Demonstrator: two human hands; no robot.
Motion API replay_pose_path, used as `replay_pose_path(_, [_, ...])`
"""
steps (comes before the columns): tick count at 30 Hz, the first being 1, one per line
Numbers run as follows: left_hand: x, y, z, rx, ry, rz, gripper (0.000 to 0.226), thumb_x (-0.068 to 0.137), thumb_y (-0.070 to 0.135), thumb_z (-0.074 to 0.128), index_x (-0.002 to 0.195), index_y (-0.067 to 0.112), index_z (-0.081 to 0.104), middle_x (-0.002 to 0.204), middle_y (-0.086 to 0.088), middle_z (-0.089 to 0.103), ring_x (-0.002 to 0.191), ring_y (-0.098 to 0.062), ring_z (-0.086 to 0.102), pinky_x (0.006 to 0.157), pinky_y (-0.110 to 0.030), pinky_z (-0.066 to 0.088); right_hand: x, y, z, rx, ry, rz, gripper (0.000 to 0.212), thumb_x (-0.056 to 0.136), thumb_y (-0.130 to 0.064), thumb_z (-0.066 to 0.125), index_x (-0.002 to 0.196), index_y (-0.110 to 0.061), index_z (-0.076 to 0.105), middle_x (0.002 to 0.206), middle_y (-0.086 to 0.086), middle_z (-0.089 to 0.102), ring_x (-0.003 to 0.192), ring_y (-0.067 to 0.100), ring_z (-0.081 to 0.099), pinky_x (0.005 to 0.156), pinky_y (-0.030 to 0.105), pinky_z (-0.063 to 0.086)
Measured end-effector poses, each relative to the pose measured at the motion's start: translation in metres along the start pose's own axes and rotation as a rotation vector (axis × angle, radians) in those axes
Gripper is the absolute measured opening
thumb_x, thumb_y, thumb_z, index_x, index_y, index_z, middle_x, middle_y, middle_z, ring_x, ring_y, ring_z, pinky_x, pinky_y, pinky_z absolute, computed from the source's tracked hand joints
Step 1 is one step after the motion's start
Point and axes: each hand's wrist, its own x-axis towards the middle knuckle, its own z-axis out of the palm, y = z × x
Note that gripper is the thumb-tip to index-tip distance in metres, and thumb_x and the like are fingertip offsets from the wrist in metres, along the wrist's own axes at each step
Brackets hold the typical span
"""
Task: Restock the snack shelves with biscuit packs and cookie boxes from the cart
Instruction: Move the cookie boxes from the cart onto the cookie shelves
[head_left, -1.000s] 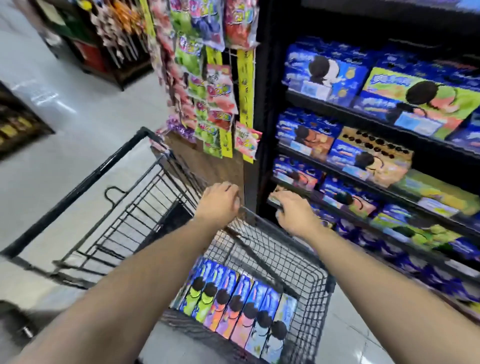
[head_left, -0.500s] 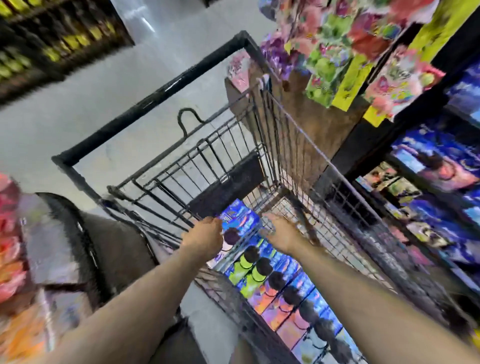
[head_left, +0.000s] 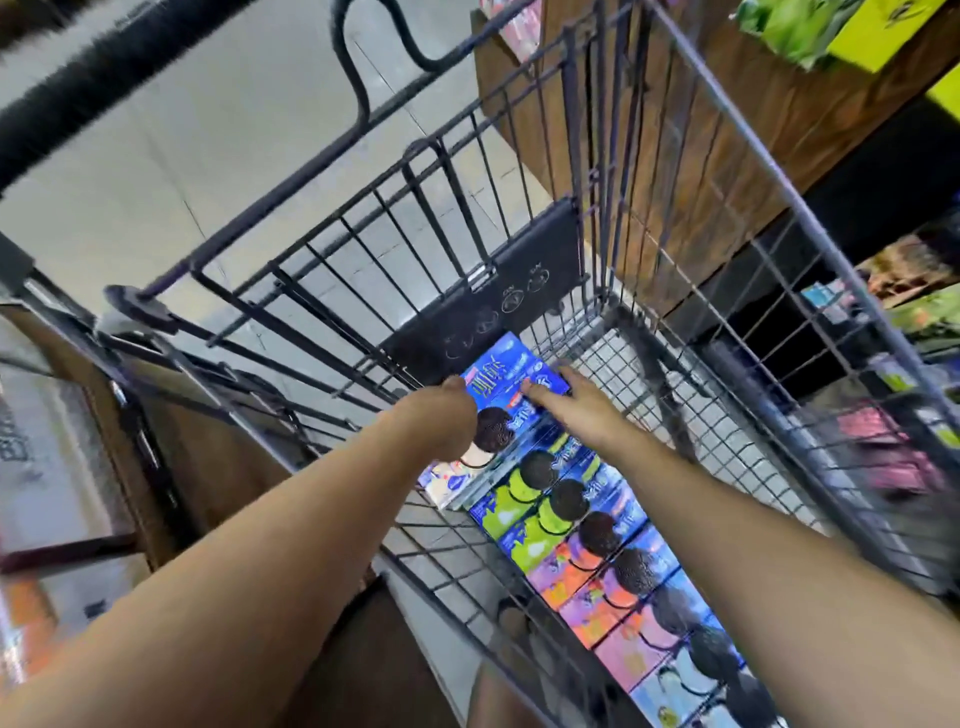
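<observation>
In the wire cart (head_left: 498, 306), the left hand (head_left: 441, 418) meets the left edge of a blue cookie box (head_left: 501, 382), its grip hidden. The right hand (head_left: 571, 405) lays straight fingers on that box. More cookie boxes (head_left: 587, 561) line the cart floor toward the viewer.

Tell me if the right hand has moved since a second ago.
Yes: the right hand went from the cart rim down inside, onto the blue box.
</observation>
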Motion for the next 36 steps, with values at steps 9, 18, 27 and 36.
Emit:
replay_pose_path(9, [-0.013, -0.014, -0.015, -0.048, -0.076, 0.042, 0.05, 0.09, 0.001, 0.04, 0.139, 0.009, 0.052, 0.143, -0.015, 0.037, 0.122, -0.033, 0.054, 0.098, -0.034, 0.044, -0.024, -0.012, 0.041, 0.656, 0.182, 0.04, 0.114, 0.06, -0.056, 0.089, 0.15, -0.039, 0.023, 0.15, 0.004, 0.041, 0.127, 0.022, 0.051, 0.104, 0.04, 0.045])
replay_pose_path(18, [-0.01, -0.013, -0.017, -0.002, -0.1, 0.06, 0.037, 0.09, 0.005, 0.045, 0.124, 0.006, 0.059, 0.129, -0.021, 0.053, 0.124, -0.034, 0.049, 0.099, -0.039, 0.046, -0.037, 0.016, 0.089, 0.777, 0.11, 0.147, 0.078, 0.076, -0.011, 0.084, 0.137, -0.027, 0.038, 0.118, 0.0, 0.07, 0.087, 0.007, 0.07, 0.067, 0.028, 0.051])
replay_pose_path(27, [-0.086, 0.077, -0.097, -1.395, 0.1, -0.031, 0.02, 0.094, 0.051, 0.058, 0.099, 0.033, 0.066, 0.106, 0.005, 0.064, 0.095, -0.018, 0.061, 0.088, -0.033, 0.053, -0.165, -0.018, -0.082, 0.608, -0.162, 0.084, 0.054, 0.081, -0.019, 0.078, 0.128, -0.034, 0.058, 0.108, 0.003, 0.076, 0.09, 0.02, 0.068, 0.078, 0.034, 0.058])
replay_pose_path(36, [-0.198, 0.272, -0.171, -1.597, -0.052, 0.39, 0.048, 0.084, 0.048, 0.067, 0.12, 0.016, 0.064, 0.114, -0.016, 0.069, 0.09, -0.025, 0.071, 0.074, -0.039, 0.059, -0.382, -0.029, -0.236, 0.545, -0.156, -0.12, 0.06, 0.079, -0.027, 0.071, 0.135, -0.01, 0.058, 0.133, 0.012, 0.061, 0.117, 0.031, 0.06, 0.107, 0.044, 0.041])
